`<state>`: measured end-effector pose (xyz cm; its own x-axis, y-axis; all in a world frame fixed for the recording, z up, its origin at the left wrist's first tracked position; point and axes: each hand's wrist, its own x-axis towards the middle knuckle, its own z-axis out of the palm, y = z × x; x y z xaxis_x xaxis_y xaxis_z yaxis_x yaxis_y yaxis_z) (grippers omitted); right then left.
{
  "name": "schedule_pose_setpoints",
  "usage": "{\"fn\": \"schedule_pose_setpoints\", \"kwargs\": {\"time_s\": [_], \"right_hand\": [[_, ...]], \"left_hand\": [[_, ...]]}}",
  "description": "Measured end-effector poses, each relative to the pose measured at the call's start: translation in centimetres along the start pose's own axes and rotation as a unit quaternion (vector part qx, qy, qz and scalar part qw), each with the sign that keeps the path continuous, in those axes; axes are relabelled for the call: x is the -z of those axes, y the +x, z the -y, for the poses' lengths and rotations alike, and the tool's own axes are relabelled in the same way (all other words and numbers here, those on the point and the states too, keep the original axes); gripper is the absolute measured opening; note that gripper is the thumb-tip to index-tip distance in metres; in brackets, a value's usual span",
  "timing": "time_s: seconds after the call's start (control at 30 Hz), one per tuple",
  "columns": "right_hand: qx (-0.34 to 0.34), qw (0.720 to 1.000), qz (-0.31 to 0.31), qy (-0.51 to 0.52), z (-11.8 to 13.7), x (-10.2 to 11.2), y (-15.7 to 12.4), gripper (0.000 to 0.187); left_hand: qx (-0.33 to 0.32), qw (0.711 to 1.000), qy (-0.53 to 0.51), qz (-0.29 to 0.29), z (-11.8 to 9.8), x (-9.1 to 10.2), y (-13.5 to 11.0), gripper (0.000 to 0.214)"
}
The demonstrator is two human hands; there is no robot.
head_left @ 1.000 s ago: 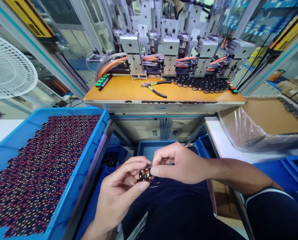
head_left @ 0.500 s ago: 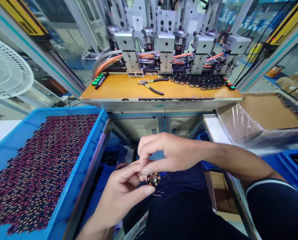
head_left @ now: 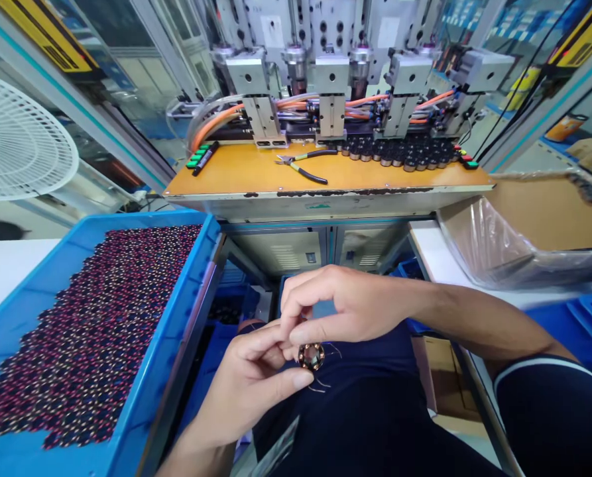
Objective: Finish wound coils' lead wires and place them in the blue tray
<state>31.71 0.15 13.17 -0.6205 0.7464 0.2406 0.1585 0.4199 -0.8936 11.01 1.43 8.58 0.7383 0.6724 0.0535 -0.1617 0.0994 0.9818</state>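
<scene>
A small round wound coil (head_left: 311, 356) with copper windings and thin loose wire ends is held over my lap. My left hand (head_left: 253, 384) pinches it between thumb and fingers from below. My right hand (head_left: 338, 308) is closed above it, fingertips pinched at the coil's top edge where a fine wire comes off. To my left a blue tray (head_left: 176, 311) is filled with many similar dark coils with red and gold specks.
Ahead stands an orange-topped bench (head_left: 256, 173) with pliers (head_left: 300, 164), a row of black cylindrical parts (head_left: 400, 154) and a multi-head machine (head_left: 330, 73). A plastic-lined cardboard box (head_left: 529, 232) sits right, blue bins (head_left: 589, 321) beyond, a white fan (head_left: 20, 139) left.
Both hands sank lower toward my lap with the coil. My right hand moved from the coil's right side to above it, fingers curling over its top.
</scene>
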Motion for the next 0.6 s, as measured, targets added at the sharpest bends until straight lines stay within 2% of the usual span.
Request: {"fn": "schedule_pose_setpoints", "kwargs": {"time_s": [0.13, 0.3, 0.37, 0.5, 0.6], "right_hand": [[0.016, 1.000, 0.003, -0.012, -0.3, 0.2, -0.4, 0.012], [0.040, 0.999, -0.002, -0.018, -1.1, -0.3, -0.1, 0.007], [0.031, 0.998, -0.042, -0.027, -1.3, -0.6, 0.0, 0.011], [-0.032, 0.986, -0.157, -0.036, -1.1, -1.3, -0.6, 0.014], [-0.074, 0.977, -0.201, -0.016, -0.7, -1.5, -1.1, 0.016]], "left_hand": [[-0.001, 1.000, -0.002, 0.003, 0.2, -0.1, 0.0, 0.029], [0.005, 1.000, 0.011, 0.009, 0.3, -0.3, 0.1, 0.020], [0.002, 1.000, 0.002, -0.003, 0.5, -0.3, 0.1, 0.025], [-0.012, 0.997, 0.001, -0.075, 1.4, 0.3, -0.5, 0.034], [-0.038, 0.994, 0.011, -0.101, 2.2, 0.8, -1.0, 0.035]]}}
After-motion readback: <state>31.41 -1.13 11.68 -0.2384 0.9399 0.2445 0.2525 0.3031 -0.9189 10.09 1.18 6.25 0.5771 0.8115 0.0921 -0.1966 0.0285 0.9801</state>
